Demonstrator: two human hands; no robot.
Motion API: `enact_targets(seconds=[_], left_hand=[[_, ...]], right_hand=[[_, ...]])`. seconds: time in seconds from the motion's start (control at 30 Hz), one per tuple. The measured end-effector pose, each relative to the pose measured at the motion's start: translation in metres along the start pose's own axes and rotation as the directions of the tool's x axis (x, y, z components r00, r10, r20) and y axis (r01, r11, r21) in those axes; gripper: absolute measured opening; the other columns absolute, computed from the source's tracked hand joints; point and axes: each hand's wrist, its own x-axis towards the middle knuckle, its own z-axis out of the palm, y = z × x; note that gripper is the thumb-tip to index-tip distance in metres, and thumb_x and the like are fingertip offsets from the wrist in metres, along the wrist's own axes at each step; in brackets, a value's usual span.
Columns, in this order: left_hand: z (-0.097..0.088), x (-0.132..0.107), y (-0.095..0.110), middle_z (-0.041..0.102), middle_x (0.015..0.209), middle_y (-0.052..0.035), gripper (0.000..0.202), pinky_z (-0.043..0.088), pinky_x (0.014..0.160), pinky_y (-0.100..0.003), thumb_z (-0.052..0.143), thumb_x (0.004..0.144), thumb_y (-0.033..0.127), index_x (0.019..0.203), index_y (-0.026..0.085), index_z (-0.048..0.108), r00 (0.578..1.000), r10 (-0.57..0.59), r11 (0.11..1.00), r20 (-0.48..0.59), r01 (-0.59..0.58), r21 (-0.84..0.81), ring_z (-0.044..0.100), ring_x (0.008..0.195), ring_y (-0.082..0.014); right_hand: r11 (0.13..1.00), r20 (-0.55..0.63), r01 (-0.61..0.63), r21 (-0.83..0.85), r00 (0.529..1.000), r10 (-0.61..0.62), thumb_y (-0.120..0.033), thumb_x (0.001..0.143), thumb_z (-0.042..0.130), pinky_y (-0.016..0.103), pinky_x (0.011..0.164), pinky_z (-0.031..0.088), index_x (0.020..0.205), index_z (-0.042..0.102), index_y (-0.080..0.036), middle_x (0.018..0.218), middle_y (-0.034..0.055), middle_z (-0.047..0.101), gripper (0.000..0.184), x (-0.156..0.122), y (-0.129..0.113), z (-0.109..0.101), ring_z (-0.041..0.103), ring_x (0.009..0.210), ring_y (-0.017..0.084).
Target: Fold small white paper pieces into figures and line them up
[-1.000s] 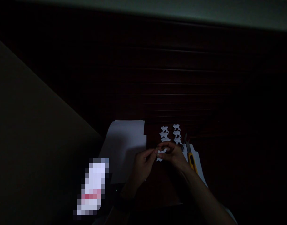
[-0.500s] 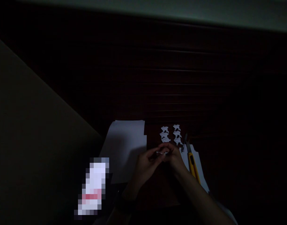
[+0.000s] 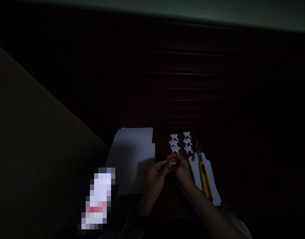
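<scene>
Both hands meet at the front of the dark wooden surface, pinching a small piece of folded white paper (image 3: 174, 163) that is mostly hidden by fingers. My left hand (image 3: 156, 173) has its thumb and fingertips closed on the paper from the left. From the right, my right hand (image 3: 180, 167) grips it too, fingers curled over the top. Just beyond the hands, several small folded white paper figures (image 3: 174, 142) lie in a column, with a second column of paper figures (image 3: 187, 142) beside it. The light is dim, so the fold details do not show.
White paper sheets (image 3: 132, 149) lie stacked on the left. To the right, a yellow box cutter (image 3: 205, 179) with its blade out rests on smaller white sheets (image 3: 215, 179), near a small dark-bladed tool (image 3: 195, 151). A bright blurred-out object (image 3: 99, 196) is at lower left.
My hands have drawn closer together around the paper, and less of it shows between the fingers. The left wrist has turned slightly. The things on the surface are unchanged.
</scene>
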Motion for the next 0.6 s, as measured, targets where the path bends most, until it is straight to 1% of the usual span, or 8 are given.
enact_targets(seconds=[0.1,0.17,0.27,0.37,0.43,0.47,0.53,0.6], left_hand=[[0.003,-0.001,-0.003,0.073,0.09,-0.0067,0.027,0.051,0.075,-0.031,0.058,0.079,0.038,0.089,0.017,0.071,0.999,0.0,1.0,-0.04,0.0,-0.001,0.067,0.082,-0.0224],[0.004,-0.002,-0.005,0.073,0.089,-0.007,0.027,0.051,0.074,-0.031,0.059,0.078,0.038,0.088,0.017,0.071,0.998,-0.003,1.0,-0.07,0.002,-0.012,0.067,0.081,-0.0225],[0.002,-0.001,-0.005,0.073,0.09,-0.0073,0.027,0.052,0.074,-0.031,0.061,0.076,0.038,0.089,0.016,0.071,0.997,-0.008,0.999,-0.07,0.006,-0.035,0.067,0.083,-0.0228],[-0.005,0.002,0.002,0.072,0.095,-0.0089,0.031,0.051,0.078,-0.033,0.059,0.078,0.039,0.094,0.015,0.07,1.0,-0.015,0.996,0.008,0.016,-0.089,0.065,0.088,-0.0234],[-0.012,0.005,0.007,0.07,0.101,-0.01,0.035,0.052,0.079,-0.033,0.053,0.083,0.041,0.099,0.014,0.068,0.997,-0.026,0.987,0.079,0.038,-0.155,0.064,0.093,-0.0235],[-0.015,0.006,0.009,0.069,0.102,-0.0101,0.036,0.052,0.077,-0.033,0.051,0.084,0.041,0.101,0.014,0.067,0.996,-0.031,0.985,0.088,0.046,-0.167,0.064,0.094,-0.0235],[-0.02,0.009,0.009,0.07,0.099,-0.0092,0.038,0.053,0.072,-0.031,0.05,0.084,0.043,0.101,0.014,0.067,0.998,-0.039,0.991,0.041,0.044,-0.129,0.064,0.091,-0.0231],[-0.023,0.012,0.005,0.071,0.094,-0.0076,0.036,0.053,0.066,-0.028,0.054,0.081,0.044,0.098,0.015,0.068,0.999,-0.019,1.0,-0.04,0.017,-0.026,0.065,0.086,-0.0223]], right_hand=[[1.0,-0.016,0.006,-0.012,1.0,-0.006,-0.006,0.058,0.058,0.023,0.056,0.04,0.08,0.064,-0.019,0.068,-0.0015,0.06,0.026,-0.001,0.004,0.001,0.052,0.062,0.014],[1.0,-0.028,0.004,-0.013,1.0,-0.005,-0.006,0.058,0.059,0.023,0.055,0.04,0.078,0.065,-0.018,0.067,-0.0017,0.06,0.025,-0.001,0.006,0.001,0.052,0.06,0.013],[1.0,-0.036,-0.004,0.011,0.999,0.005,-0.007,0.058,0.062,0.022,0.054,0.04,0.076,0.066,-0.019,0.063,-0.003,0.059,0.022,0.0,0.004,0.002,0.051,0.057,0.012],[0.999,0.009,-0.011,0.042,1.0,0.011,-0.012,0.06,0.069,0.024,0.057,0.042,0.079,0.067,-0.019,0.066,-0.0019,0.062,0.02,0.002,-0.002,0.002,0.054,0.06,0.013],[0.998,0.046,-0.02,0.054,0.999,0.017,-0.018,0.062,0.072,0.026,0.063,0.045,0.085,0.068,-0.019,0.075,0.0005,0.066,0.023,0.002,-0.006,0.004,0.058,0.067,0.015],[0.998,0.063,-0.028,0.059,0.998,0.025,-0.021,0.064,0.073,0.027,0.066,0.045,0.089,0.067,-0.02,0.078,0.0014,0.067,0.026,0.002,-0.008,0.004,0.059,0.071,0.016],[0.996,0.092,-0.049,0.069,0.995,0.043,-0.026,0.067,0.072,0.028,0.069,0.046,0.097,0.066,-0.021,0.082,0.0023,0.069,0.031,0.001,-0.01,0.006,0.061,0.074,0.017],[0.996,0.107,-0.062,0.056,0.993,0.056,-0.029,0.069,0.072,0.027,0.067,0.046,0.101,0.065,-0.021,0.081,0.0026,0.069,0.034,0.001,-0.01,0.006,0.061,0.073,0.017]])
